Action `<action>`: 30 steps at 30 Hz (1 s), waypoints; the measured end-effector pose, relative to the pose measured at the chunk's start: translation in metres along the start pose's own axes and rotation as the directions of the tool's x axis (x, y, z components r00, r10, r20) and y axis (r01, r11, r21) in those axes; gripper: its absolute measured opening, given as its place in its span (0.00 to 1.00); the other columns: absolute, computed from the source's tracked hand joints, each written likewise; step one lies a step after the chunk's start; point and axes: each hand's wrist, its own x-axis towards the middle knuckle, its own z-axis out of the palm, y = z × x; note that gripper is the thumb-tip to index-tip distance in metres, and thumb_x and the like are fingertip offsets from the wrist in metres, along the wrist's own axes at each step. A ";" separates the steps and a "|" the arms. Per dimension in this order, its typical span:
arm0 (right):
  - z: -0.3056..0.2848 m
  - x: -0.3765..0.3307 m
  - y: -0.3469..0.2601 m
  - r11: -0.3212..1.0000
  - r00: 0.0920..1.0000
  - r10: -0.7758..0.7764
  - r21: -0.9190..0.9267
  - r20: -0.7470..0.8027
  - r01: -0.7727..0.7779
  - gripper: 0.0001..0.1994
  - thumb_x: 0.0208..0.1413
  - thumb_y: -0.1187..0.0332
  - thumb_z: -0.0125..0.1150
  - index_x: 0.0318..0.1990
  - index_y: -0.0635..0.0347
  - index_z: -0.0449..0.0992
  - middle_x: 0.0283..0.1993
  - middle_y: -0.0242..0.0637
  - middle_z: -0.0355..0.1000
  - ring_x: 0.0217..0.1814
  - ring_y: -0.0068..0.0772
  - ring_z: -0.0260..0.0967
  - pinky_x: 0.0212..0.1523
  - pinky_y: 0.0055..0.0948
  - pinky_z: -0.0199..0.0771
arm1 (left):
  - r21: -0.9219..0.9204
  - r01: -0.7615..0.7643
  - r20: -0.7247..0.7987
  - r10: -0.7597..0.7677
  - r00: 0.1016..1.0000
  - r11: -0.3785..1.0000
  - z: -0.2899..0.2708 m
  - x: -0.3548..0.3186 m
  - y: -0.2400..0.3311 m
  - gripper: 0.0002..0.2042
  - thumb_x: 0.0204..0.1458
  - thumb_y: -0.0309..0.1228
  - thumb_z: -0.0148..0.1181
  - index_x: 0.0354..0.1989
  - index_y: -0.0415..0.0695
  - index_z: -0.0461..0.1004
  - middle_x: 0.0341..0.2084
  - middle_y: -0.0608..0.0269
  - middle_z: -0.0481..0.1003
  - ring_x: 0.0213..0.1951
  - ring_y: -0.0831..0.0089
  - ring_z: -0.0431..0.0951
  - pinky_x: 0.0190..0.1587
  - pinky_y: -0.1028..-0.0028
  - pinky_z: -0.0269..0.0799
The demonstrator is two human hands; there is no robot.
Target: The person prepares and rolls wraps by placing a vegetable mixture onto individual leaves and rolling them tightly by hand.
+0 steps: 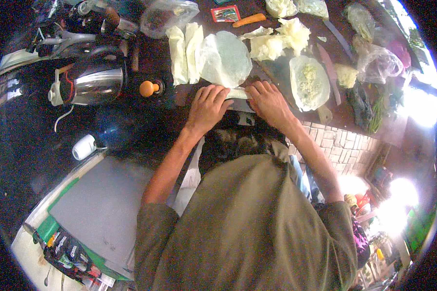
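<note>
At the near edge of the dark table, a thin white roll of wrapper lies crosswise between my hands. My left hand curls its fingers over the left end. Over the right end, my right hand presses down with bent fingers. Just beyond, a round translucent sheet like rice paper lies flat, touching or close to the roll. Left of it are two long pale rolls, side by side. A white oval plate of pale green shredded filling stands to the right of my right hand.
Pale cabbage leaves, a carrot and a clear plastic bag lie farther back. A knife-like blade and more plastic bags are at right. On the left sit an orange-knobbed object and a metal kettle.
</note>
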 end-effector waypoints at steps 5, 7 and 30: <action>-0.005 0.004 -0.004 0.999 0.999 0.044 0.013 -0.026 -0.043 0.17 0.54 0.66 0.62 0.50 0.59 0.72 0.45 0.40 0.70 0.52 0.44 0.69 0.53 0.42 0.71 | 0.075 -0.028 0.070 0.023 0.997 0.997 0.008 0.004 -0.003 0.14 0.56 0.34 0.63 0.49 0.44 0.76 0.45 0.61 0.75 0.49 0.61 0.74 0.54 0.62 0.70; -0.003 0.006 -0.004 1.000 0.999 0.025 0.005 -0.028 -0.025 0.16 0.56 0.66 0.62 0.51 0.59 0.72 0.46 0.40 0.70 0.52 0.45 0.69 0.54 0.42 0.71 | 0.100 -0.026 0.108 0.016 0.994 0.995 0.006 0.008 -0.003 0.14 0.56 0.33 0.63 0.48 0.44 0.76 0.43 0.64 0.75 0.49 0.64 0.74 0.54 0.64 0.70; -0.011 0.019 0.019 0.983 0.987 -0.080 0.176 0.137 0.056 0.19 0.56 0.69 0.63 0.55 0.60 0.72 0.48 0.44 0.69 0.54 0.50 0.69 0.54 0.45 0.73 | -0.185 -0.038 0.268 0.087 0.959 0.982 0.005 0.037 -0.004 0.13 0.57 0.33 0.62 0.46 0.39 0.76 0.45 0.52 0.77 0.49 0.52 0.77 0.52 0.58 0.75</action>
